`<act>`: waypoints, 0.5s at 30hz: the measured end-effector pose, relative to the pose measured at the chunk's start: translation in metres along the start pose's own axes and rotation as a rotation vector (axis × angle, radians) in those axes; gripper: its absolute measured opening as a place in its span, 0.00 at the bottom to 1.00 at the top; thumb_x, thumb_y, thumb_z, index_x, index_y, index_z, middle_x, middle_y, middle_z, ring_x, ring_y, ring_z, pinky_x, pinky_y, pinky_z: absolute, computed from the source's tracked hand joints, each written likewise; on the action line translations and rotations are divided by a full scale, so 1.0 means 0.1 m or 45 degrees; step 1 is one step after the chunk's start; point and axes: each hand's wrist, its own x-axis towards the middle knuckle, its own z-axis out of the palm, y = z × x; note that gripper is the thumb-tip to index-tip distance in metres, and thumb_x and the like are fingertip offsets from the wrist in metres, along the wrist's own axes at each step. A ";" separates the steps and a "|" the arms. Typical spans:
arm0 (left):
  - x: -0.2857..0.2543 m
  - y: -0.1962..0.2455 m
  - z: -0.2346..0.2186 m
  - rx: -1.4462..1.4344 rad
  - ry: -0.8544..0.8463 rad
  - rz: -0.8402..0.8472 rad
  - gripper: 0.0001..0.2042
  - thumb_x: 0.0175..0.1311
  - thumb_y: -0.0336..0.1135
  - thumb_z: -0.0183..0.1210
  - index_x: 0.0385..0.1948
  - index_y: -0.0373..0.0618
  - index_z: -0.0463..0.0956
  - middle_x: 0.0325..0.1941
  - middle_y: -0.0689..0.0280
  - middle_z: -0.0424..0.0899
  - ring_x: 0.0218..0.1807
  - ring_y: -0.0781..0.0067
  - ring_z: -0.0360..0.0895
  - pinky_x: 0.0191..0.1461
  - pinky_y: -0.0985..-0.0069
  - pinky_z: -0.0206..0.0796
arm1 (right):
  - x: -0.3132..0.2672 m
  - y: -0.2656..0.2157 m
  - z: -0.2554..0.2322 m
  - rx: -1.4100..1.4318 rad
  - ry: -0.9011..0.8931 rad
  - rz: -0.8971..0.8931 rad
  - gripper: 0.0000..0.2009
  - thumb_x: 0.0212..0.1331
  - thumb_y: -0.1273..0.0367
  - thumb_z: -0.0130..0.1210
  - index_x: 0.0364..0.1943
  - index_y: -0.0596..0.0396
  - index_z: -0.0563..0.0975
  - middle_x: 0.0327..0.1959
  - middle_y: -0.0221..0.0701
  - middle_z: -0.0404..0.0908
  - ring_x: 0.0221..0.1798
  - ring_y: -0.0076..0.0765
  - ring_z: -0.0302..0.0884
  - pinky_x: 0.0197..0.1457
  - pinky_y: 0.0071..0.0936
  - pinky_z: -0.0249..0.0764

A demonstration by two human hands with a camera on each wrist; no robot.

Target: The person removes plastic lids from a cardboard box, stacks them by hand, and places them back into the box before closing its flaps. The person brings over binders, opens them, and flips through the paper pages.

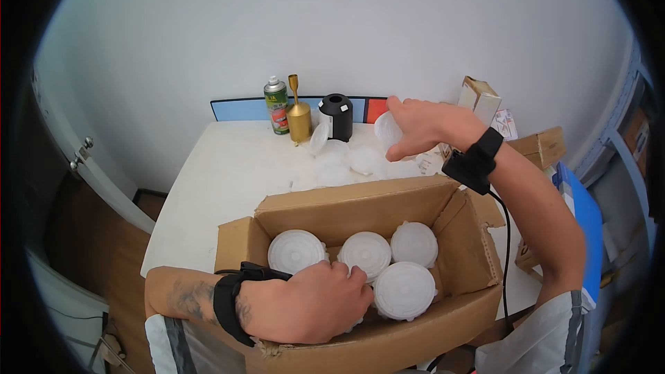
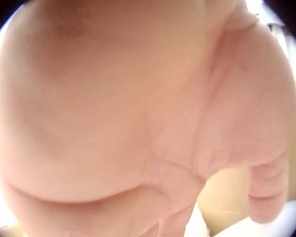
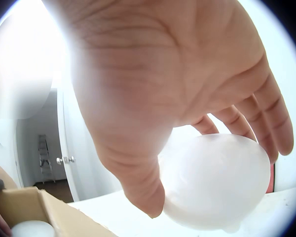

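Within the cardboard box [image 1: 318, 204], towards its left, the left hand [image 1: 315, 305] reached over white round-topped pieces [image 1: 404, 291]; its fingertips were hidden, so whether they gripped one could not be told. Behind the box, right of its middle, the right hand [image 1: 419, 128] held a translucent round piece [image 1: 384, 131] between thumb and spread fingers, above the table. This looked like a packing step, probably partway along. The next move likely called for carrying that piece over the box's far wall and lowering it level into the right end, without squeezing it.

Well left of the box were a door [image 1: 114, 181] and brown floor [image 1: 104, 242]. Behind the box, the white table [image 1: 201, 180] bore a spray can [image 1: 276, 105], a gold holder [image 1: 299, 123], a black canister [image 1: 337, 125] and loose translucent pieces [image 1: 332, 166]. A small carton [image 1: 479, 99] stood behind the box's right end; a blue object [image 1: 585, 221] stood right of the box.
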 end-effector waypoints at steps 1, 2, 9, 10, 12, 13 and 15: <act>-0.04 0.03 -0.01 0.064 0.020 -0.024 0.21 0.58 0.36 0.65 0.51 0.37 0.73 0.52 0.53 0.79 0.48 0.55 0.83 0.48 0.64 0.77 | 0.06 0.00 0.08 0.007 0.007 -0.005 0.43 0.49 0.52 0.68 0.63 0.68 0.64 0.55 0.57 0.77 0.57 0.61 0.79 0.57 0.45 0.77; -0.08 0.03 0.01 0.071 0.010 -0.028 0.21 0.58 0.36 0.65 0.51 0.37 0.73 0.52 0.53 0.79 0.48 0.55 0.83 0.48 0.64 0.77 | 0.08 -0.01 0.17 -0.037 0.021 0.023 0.42 0.50 0.50 0.69 0.62 0.65 0.65 0.53 0.56 0.78 0.55 0.61 0.80 0.56 0.46 0.77; -0.23 0.11 0.33 0.339 0.304 -0.100 0.24 0.61 0.35 0.60 0.61 0.47 0.71 0.49 0.59 0.76 0.43 0.61 0.80 0.50 0.69 0.73 | -0.62 -0.32 0.15 -0.142 0.160 -0.241 0.28 0.58 0.49 0.67 0.43 0.64 0.75 0.36 0.50 0.83 0.43 0.60 0.82 0.45 0.50 0.79; -0.22 0.11 0.31 0.379 0.286 -0.106 0.23 0.62 0.36 0.59 0.60 0.48 0.72 0.48 0.59 0.76 0.43 0.61 0.80 0.50 0.69 0.72 | -0.82 -0.38 0.17 -0.127 0.139 -0.332 0.28 0.58 0.49 0.67 0.38 0.65 0.75 0.31 0.49 0.82 0.40 0.60 0.83 0.42 0.50 0.79; -0.21 0.10 0.22 0.311 0.251 -0.107 0.24 0.60 0.36 0.61 0.60 0.49 0.71 0.48 0.59 0.75 0.43 0.61 0.80 0.49 0.69 0.72 | -1.18 -0.55 0.21 -0.076 -0.091 -0.382 0.31 0.59 0.44 0.65 0.38 0.65 0.74 0.33 0.48 0.82 0.39 0.60 0.83 0.43 0.50 0.79; -0.20 0.08 0.15 0.248 0.210 -0.105 0.25 0.59 0.37 0.64 0.60 0.49 0.70 0.47 0.60 0.75 0.44 0.60 0.80 0.49 0.68 0.72 | -1.35 -0.61 0.28 -0.076 -0.153 -0.420 0.33 0.60 0.41 0.63 0.40 0.64 0.74 0.33 0.47 0.82 0.39 0.60 0.84 0.41 0.49 0.80; -0.23 -0.02 -0.03 0.103 0.189 -0.080 0.28 0.56 0.38 0.67 0.60 0.48 0.69 0.46 0.59 0.74 0.44 0.58 0.80 0.49 0.66 0.73 | -1.51 -0.66 0.57 -0.005 -0.232 -0.485 0.35 0.59 0.40 0.62 0.44 0.64 0.74 0.35 0.48 0.82 0.38 0.56 0.85 0.38 0.46 0.82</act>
